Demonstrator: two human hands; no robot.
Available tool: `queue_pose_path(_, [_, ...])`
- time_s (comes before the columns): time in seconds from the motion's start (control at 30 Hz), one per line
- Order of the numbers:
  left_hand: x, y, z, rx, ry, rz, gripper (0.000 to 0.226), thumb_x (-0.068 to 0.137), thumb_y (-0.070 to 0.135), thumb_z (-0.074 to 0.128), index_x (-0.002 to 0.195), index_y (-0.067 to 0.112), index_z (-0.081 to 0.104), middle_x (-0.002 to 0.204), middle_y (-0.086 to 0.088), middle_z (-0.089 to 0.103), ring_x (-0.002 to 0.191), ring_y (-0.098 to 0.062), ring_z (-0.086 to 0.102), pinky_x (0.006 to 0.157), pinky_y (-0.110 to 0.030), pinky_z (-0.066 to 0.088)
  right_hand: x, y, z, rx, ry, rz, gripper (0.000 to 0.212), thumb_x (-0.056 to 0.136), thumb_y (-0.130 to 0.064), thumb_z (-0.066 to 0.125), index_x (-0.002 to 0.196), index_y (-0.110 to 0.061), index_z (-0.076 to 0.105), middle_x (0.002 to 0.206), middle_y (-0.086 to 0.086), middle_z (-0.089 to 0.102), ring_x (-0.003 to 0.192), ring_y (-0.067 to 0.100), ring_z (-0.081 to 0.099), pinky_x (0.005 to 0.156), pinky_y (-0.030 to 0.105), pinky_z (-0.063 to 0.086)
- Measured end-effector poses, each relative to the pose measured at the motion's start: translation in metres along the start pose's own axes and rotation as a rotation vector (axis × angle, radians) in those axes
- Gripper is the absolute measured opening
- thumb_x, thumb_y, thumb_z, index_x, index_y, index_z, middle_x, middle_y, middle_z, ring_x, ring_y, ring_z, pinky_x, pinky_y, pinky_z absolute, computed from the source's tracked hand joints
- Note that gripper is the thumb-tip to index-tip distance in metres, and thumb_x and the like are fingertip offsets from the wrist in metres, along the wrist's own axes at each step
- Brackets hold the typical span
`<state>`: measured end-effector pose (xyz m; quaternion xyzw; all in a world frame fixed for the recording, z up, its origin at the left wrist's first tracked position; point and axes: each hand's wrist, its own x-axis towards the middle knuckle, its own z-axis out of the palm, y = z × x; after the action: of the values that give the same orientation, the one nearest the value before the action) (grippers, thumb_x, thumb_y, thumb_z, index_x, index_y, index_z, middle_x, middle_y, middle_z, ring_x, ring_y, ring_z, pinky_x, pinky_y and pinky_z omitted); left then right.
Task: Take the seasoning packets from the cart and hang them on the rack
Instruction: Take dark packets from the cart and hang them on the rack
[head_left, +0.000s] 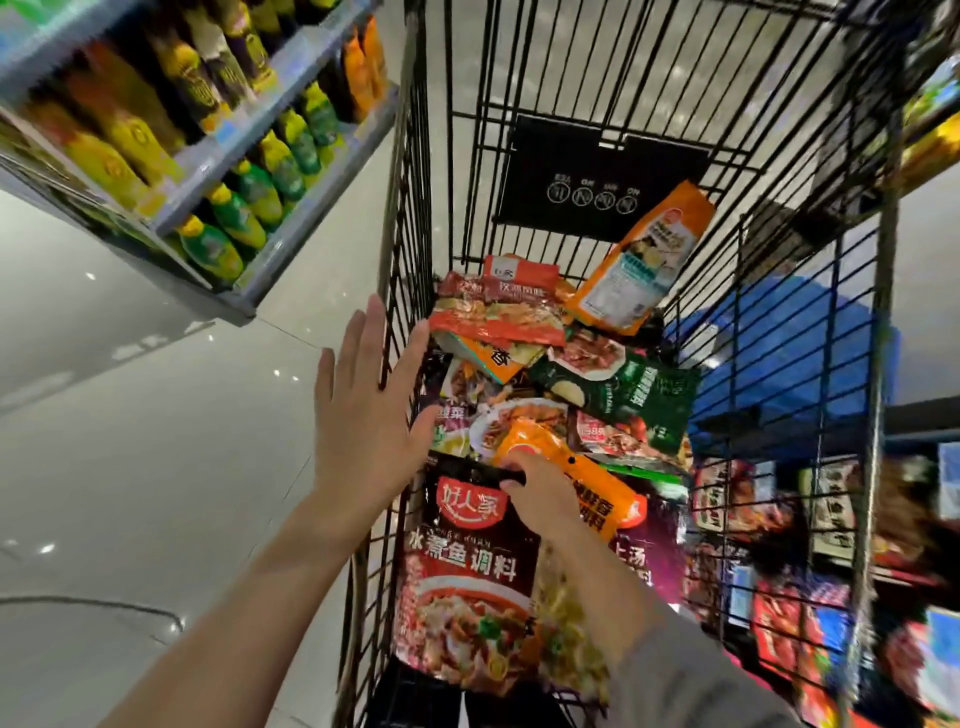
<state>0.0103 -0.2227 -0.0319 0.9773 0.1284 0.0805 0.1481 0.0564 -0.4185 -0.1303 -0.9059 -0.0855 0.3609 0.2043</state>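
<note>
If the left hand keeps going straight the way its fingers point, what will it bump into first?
Probably the cart's black wire side. The left hand is open, with its fingers pointing up and away along the bars, and the fingertips already overlap them. Depth is unclear, so it might slide alongside instead.

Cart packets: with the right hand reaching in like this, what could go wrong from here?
1. The right hand grips the black packet and the orange packet together; one may slip free on lifting.
2. The pile is loose; the tall orange packet leaning on the cart wires could topple.
3. The left hand lies open at the cart's side wall and might snag on the wires.
</note>
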Motion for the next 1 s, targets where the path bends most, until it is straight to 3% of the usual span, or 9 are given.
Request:
queue_pose_path(0.13, [0.004, -0.002, -0.001, 0.105, -0.007, 0.032, 0.076, 0.079, 0.032, 0.066, 0.147, 0.021, 0.032, 0.157, -0.016, 0.008, 0.145, -0.031, 0.005, 0.112, -0.058, 0.014, -0.03, 0.016, -0.024, 0.167, 0.143, 0.031, 0.021, 0.093, -0.022, 0.057, 0.114, -0.02, 0.061, 0.108, -0.003, 0.062, 0.097, 0.017, 0.058, 0.073, 0.026, 0.042])
queue_pose_path(0.27, [0.008, 0.001, -0.002, 0.236, 0.022, 0.229, 0.075, 0.076, 0.022, 0.072, 0.143, 0.017, 0.039, 0.155, -0.015, 0.02, 0.143, -0.032, 0.015, 0.112, -0.056, 0.01, -0.06, 0.036, -0.056, 0.397, 0.273, 0.078, 0.01, 0.09, -0.015, 0.061, 0.097, -0.021, 0.063, 0.089, -0.011, 0.06, 0.089, 0.017, 0.057, 0.073, 0.027, 0.042])
queue_pose_path(0.4, [0.007, 0.004, -0.003, 0.255, 0.033, 0.274, 0.068, 0.073, 0.018, 0.074, 0.136, 0.012, 0.049, 0.147, -0.019, 0.037, 0.138, -0.033, 0.029, 0.11, -0.056, 0.016, -0.069, 0.045, -0.085, 0.488, 0.417, 0.132, 0.018, 0.091, -0.019, 0.061, 0.109, -0.019, 0.063, 0.113, -0.009, 0.057, 0.105, 0.01, 0.05, 0.089, 0.029, 0.041])
queue_pose_path(0.47, [0.006, 0.006, -0.005, 0.246, 0.035, 0.296, 0.061, 0.076, 0.018, 0.073, 0.133, 0.011, 0.053, 0.142, -0.02, 0.044, 0.133, -0.035, 0.038, 0.109, -0.056, 0.018, -0.071, 0.043, -0.098, 0.471, 0.457, 0.096, 0.019, 0.091, -0.017, 0.06, 0.11, -0.018, 0.064, 0.116, -0.005, 0.058, 0.108, 0.009, 0.049, 0.085, 0.025, 0.037])
queue_pose_path(0.6, [0.003, 0.01, -0.009, 0.192, 0.047, 0.436, 0.044, 0.088, 0.025, 0.058, 0.13, 0.015, 0.051, 0.139, -0.016, 0.048, 0.13, -0.031, 0.044, 0.109, -0.055, 0.021, -0.086, 0.02, -0.114, 0.335, 0.37, -0.082, 0.019, 0.092, -0.017, 0.059, 0.109, -0.021, 0.066, 0.106, -0.016, 0.057, 0.103, 0.002, 0.048, 0.085, 0.021, 0.035])
queue_pose_path(0.73, [0.002, 0.008, -0.009, 0.126, -0.139, 0.601, 0.054, 0.091, 0.05, 0.039, 0.139, 0.026, 0.042, 0.146, -0.006, 0.042, 0.134, -0.024, 0.037, 0.11, -0.051, 0.02, -0.115, -0.014, -0.104, 0.273, 0.21, -0.311, 0.016, 0.088, -0.013, 0.064, 0.1, -0.021, 0.072, 0.091, -0.022, 0.058, 0.094, 0.007, 0.056, 0.083, 0.019, 0.043])
queue_pose_path(0.83, [-0.002, 0.0, -0.01, 0.019, -0.201, 0.67, 0.051, 0.096, 0.056, 0.023, 0.108, 0.03, 0.065, 0.111, 0.009, 0.068, 0.112, -0.015, 0.059, 0.109, -0.047, 0.021, -0.127, -0.025, -0.091, 0.33, 0.141, -0.324, 0.015, 0.088, -0.017, 0.064, 0.096, -0.027, 0.071, 0.096, -0.014, 0.063, 0.091, 0.002, 0.055, 0.08, 0.018, 0.045])
queue_pose_path(0.9, [-0.013, -0.004, -0.01, -0.051, -0.194, 0.661, 0.048, 0.097, 0.053, 0.028, 0.087, 0.031, 0.069, 0.085, 0.015, 0.069, 0.09, -0.01, 0.067, 0.108, -0.045, 0.024, -0.125, -0.02, -0.09, 0.453, 0.145, -0.285, 0.013, 0.086, -0.017, 0.067, 0.088, -0.03, 0.07, 0.091, -0.013, 0.065, 0.087, 0.003, 0.057, 0.077, 0.02, 0.047])
queue_pose_path(1.0, [-0.033, -0.003, -0.009, -0.092, -0.137, 0.598, 0.049, 0.099, 0.048, 0.029, 0.085, 0.027, 0.072, 0.077, 0.014, 0.069, 0.075, -0.01, 0.066, 0.104, -0.038, 0.027, -0.111, -0.001, -0.095, 0.608, 0.089, -0.185, 0.015, 0.081, -0.018, 0.072, 0.079, -0.033, 0.068, 0.083, -0.01, 0.067, 0.082, 0.01, 0.063, 0.076, 0.033, 0.054])
